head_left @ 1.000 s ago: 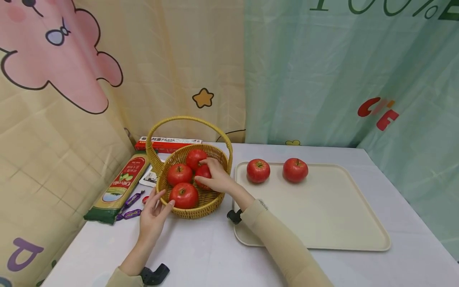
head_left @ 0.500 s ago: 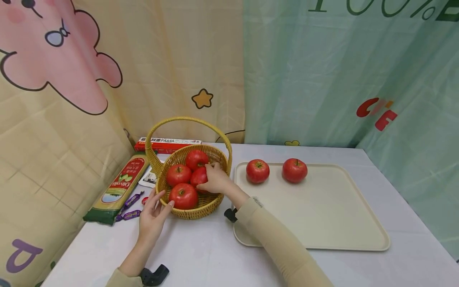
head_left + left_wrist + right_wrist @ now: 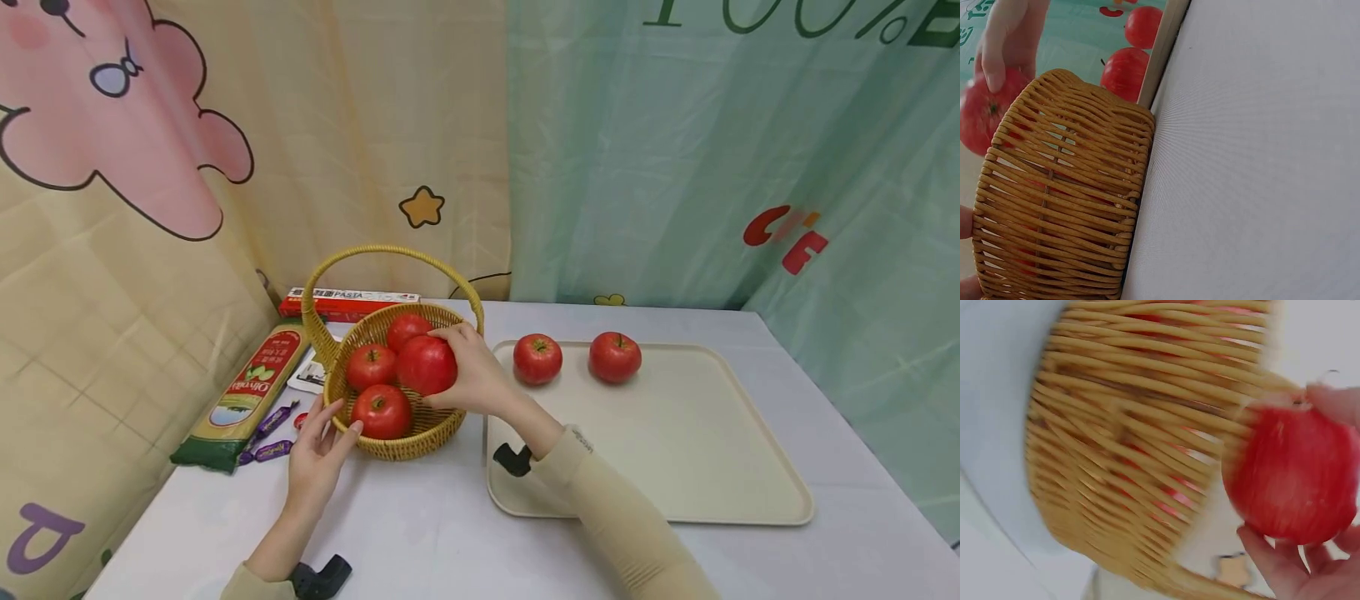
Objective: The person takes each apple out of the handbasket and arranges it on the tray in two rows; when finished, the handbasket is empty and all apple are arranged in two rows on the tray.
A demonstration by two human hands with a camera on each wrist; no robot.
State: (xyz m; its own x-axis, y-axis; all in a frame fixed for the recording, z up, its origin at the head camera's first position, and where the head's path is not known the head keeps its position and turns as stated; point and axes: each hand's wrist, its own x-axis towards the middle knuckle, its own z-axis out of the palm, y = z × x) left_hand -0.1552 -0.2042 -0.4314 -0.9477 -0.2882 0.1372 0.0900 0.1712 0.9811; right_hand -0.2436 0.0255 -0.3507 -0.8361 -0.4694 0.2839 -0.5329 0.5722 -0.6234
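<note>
- Head view: an apple (image 3: 426, 365) is gripped by the right hand (image 3: 480, 371), thumb on the near side, fingers round the far side; gap as wide as the fruit.
- Held apple is positioned over the right part of the wicker basket (image 3: 397, 450); handle upright.
- Basket's near-left rim is touched by the left hand (image 3: 318, 454); thumb and fingers are spread well apart, nothing pinched between them.
- Three more apples are contained in the basket: rear apple (image 3: 408, 329), left apple (image 3: 371, 367), front apple (image 3: 382, 411).
- Two apples are set near the back edge of the cream tray (image 3: 675, 433), right of the basket: left tray apple (image 3: 537, 359), right tray apple (image 3: 615, 357); slight gap between.
- Left of the basket, a green-and-gold packet (image 3: 247, 392) and purple-wrapped candies (image 3: 273, 450) are laid on the white-covered desk (image 3: 450, 517); a red-and-white pasta box (image 3: 352, 304) is placed behind the basket.
- Left wrist view: basket wall is seen from outside; held apple is partly hidden by it, top pressed by a right-hand fingertip. Only left-hand fingertips are caught at the frame edge; full finger spread cannot be told here.
- Right wrist view: blurred; held apple is enclosed between thumb and fingers, partly beyond the rim. Whether the rim is touched cannot be told.
</note>
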